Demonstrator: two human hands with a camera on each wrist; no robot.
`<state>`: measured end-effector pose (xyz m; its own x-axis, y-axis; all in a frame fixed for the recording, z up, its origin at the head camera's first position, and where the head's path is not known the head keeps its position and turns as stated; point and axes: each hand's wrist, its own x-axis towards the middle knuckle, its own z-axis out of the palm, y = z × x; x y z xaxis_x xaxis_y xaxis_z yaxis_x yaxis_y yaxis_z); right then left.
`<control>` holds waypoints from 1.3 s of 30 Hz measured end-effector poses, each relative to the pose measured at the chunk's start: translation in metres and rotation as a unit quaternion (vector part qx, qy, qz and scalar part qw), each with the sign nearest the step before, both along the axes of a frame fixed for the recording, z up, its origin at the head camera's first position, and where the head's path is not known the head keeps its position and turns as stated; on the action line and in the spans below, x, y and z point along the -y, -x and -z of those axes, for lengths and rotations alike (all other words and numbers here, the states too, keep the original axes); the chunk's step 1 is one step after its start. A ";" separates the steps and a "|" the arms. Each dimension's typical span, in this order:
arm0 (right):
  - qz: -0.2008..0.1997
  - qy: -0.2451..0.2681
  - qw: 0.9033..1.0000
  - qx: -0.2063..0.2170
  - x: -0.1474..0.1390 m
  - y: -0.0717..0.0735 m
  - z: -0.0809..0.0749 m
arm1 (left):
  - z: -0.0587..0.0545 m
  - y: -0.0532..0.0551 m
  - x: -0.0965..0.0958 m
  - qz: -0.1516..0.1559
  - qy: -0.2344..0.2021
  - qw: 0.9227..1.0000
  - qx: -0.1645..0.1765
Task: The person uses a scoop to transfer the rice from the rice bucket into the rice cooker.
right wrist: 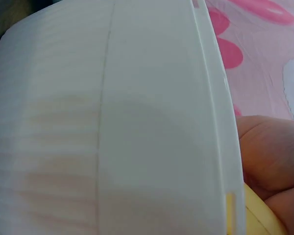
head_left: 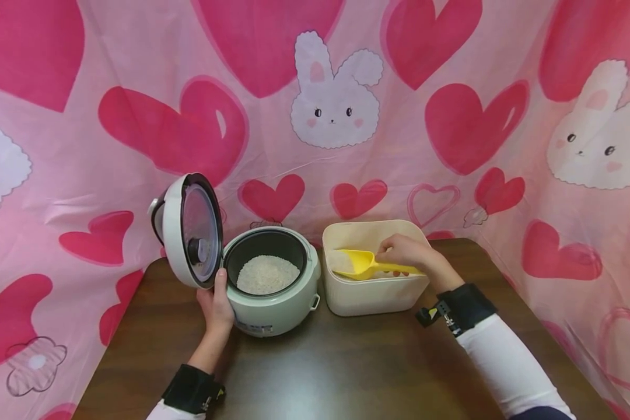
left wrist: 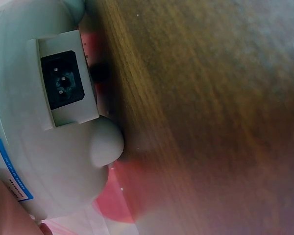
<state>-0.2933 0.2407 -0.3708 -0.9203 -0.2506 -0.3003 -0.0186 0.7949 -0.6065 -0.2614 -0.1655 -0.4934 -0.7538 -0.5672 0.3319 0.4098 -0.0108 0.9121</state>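
Note:
My left hand [head_left: 218, 306] grips the side of a pale green rice cooker [head_left: 275, 318] by the hinge, thumb up along the rim. Its lid [head_left: 175, 236] stands raised to the left, and white rice [head_left: 268, 274] lies in the dark inner pot. The left wrist view shows the power socket [left wrist: 63, 81] low on the cooker. My right hand [head_left: 406, 252] holds a yellow scoop [head_left: 364, 267] inside a cream bin [head_left: 370, 300], its blade against the rice [head_left: 339, 261] there. In the right wrist view the bin wall [right wrist: 157, 122] hides most of that hand.
Cooker and bin stand side by side at the back of a dark wooden table [head_left: 315, 373]. Close behind them hangs a pink curtain [head_left: 273, 140] with hearts and rabbits, which also runs along both sides.

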 end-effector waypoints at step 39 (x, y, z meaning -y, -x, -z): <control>0.012 0.126 0.992 0.011 -0.070 -0.024 -0.018 | -0.002 -0.003 -0.001 0.004 0.003 1.000 0.010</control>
<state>-0.2696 0.3103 -0.3529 -0.9208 -0.2979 -0.2517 0.0145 0.6187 -0.7855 -0.2589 -0.1644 -0.4914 -0.7648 -0.5597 0.3191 0.3907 -0.0092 0.9205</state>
